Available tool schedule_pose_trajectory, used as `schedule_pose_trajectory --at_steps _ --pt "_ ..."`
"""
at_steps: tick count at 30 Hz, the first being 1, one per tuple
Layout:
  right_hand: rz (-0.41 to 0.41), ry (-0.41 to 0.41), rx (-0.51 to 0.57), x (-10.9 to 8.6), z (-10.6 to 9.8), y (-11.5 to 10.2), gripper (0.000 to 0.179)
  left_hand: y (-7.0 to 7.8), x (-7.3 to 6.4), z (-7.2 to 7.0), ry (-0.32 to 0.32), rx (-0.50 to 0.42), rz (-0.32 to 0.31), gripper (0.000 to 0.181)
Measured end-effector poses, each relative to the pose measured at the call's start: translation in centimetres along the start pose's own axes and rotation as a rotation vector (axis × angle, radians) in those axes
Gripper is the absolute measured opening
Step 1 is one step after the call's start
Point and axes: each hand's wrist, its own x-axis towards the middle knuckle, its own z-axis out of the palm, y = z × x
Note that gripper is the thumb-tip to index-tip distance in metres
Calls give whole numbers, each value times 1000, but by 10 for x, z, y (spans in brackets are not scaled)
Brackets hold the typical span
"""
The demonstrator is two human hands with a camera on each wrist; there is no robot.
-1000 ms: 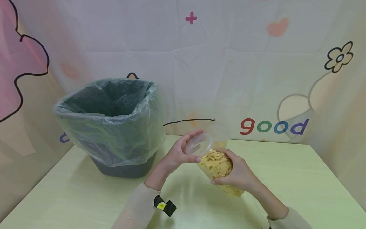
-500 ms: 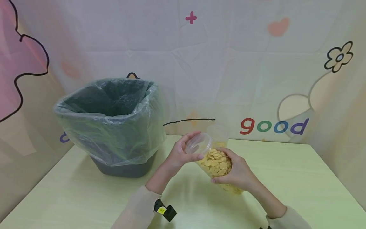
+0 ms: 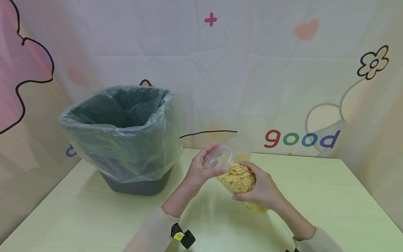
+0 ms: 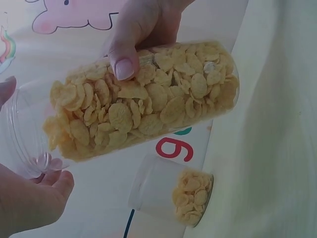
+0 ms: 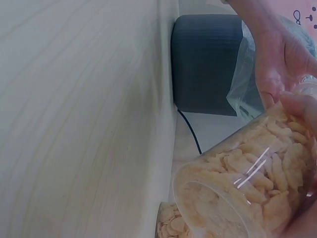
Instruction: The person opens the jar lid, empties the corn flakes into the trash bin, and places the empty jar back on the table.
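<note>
A clear plastic jar (image 3: 238, 178) full of corn flakes is held tilted above the table, its top end toward the upper left. My right hand (image 3: 263, 187) grips the jar's body, with the thumb along the near side. At the clear, ridged top end (image 4: 24, 136), the fingers and thumb of my left hand (image 3: 199, 169) hold the jar from the left. Whether that end is a lid or the bare rim, I cannot tell. Just behind stands a second clear container (image 3: 240, 145), partly hidden, with some flakes (image 4: 190, 198) in its bottom.
A dark bin (image 3: 135, 187) lined with a translucent green bag (image 3: 126, 150) stands on the table (image 3: 315, 196) at the left. A printed cloth backdrop (image 3: 267, 87) closes off the rear and sides.
My left hand and wrist have turned slightly at the jar's top end, and the left sleeve has shifted a little. The jar and right hand have stayed almost in place.
</note>
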Motion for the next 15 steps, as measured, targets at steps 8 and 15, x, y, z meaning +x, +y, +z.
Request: schedule_pose_trajectory --at_steps 8,15 --pt "8 1 -3 0 0 0 86 0 -1 2 23 -8 7 79" --pt "26 -6 4 -1 0 -1 86 1 -2 2 26 7 -6 75"
